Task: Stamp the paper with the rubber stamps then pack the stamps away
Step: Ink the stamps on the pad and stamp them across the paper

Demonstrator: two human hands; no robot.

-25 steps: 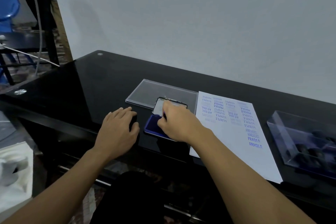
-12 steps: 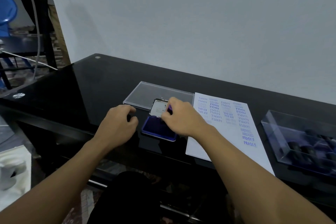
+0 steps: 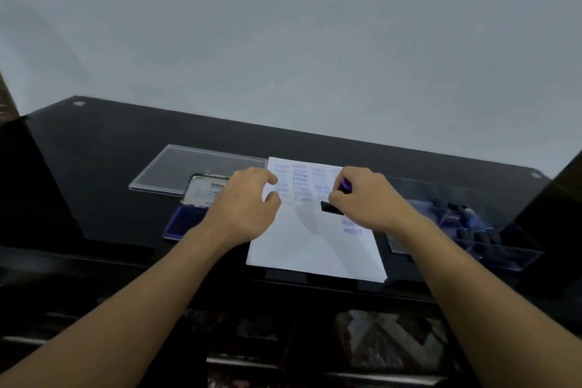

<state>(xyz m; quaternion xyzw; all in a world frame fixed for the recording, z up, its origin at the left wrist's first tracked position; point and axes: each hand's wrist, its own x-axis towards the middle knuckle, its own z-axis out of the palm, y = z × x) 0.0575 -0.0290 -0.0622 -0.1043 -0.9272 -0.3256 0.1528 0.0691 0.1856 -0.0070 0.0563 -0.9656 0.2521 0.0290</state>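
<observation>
A white sheet of paper (image 3: 315,249) with several blue stamped words lies on the black table. My right hand (image 3: 365,198) is closed on a rubber stamp (image 3: 333,208) with a purple handle and dark base, held just over the paper's middle. My left hand (image 3: 244,205) rests at the paper's left edge, fingers loosely curled and holding nothing. The open blue ink pad (image 3: 179,225), its lid tilted up behind it, sits left of the paper.
A clear plastic lid (image 3: 195,164) lies behind the ink pad. A clear box (image 3: 504,258) with several dark stamps stands right of the paper. The table's front edge (image 3: 94,258) runs close below the paper. A grey wall rises behind the table.
My right hand lifted the stamp off the ink pad and carried it right over the paper. My left hand moved right from beside the pad to the paper's left edge. The view swung right.
</observation>
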